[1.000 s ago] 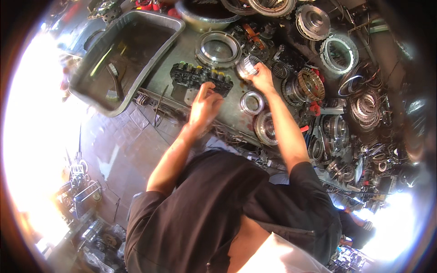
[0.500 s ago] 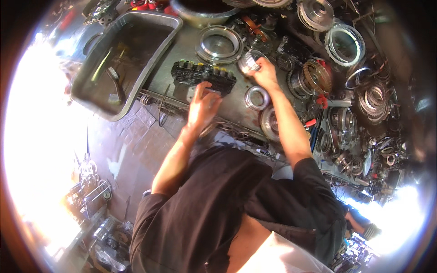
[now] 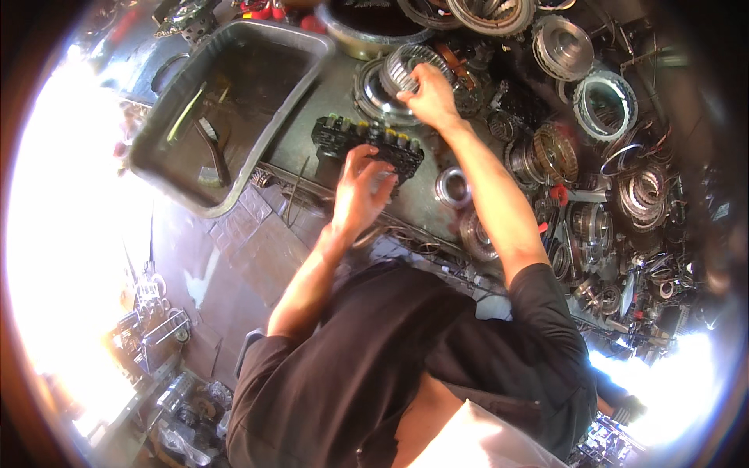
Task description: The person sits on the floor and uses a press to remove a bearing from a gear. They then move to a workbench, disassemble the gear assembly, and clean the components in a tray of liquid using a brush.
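Note:
Pinched by its near edge, a ribbed metal drum [image 3: 414, 69] is in my right hand [image 3: 431, 95]. It sits over or on a wide, shiny round metal part [image 3: 373, 95], and I cannot tell whether the two touch. A black block [image 3: 331, 139] with a row of yellowish-topped cylinders lies nearer me on the metal bench. My left hand [image 3: 362, 191] is at the block's near edge, fingers loosely bent and apart, with nothing seen in them; contact with the block is unclear. A small metal ring [image 3: 452, 188] lies to the block's right.
To the left stands a grey plastic tub [image 3: 256, 160] of dark liquid with a brush [image 3: 211, 144] in it. A large round pan [image 3: 355, 48] is at the back. Clutch drums, metal rings [image 3: 605, 105] and other parts crowd the right side. Tiled floor shows below the bench's front edge.
My right hand has carried the ribbed drum left and away from me, from beside the wide round part to over it. My left hand stays by the black block. The view has shifted slightly.

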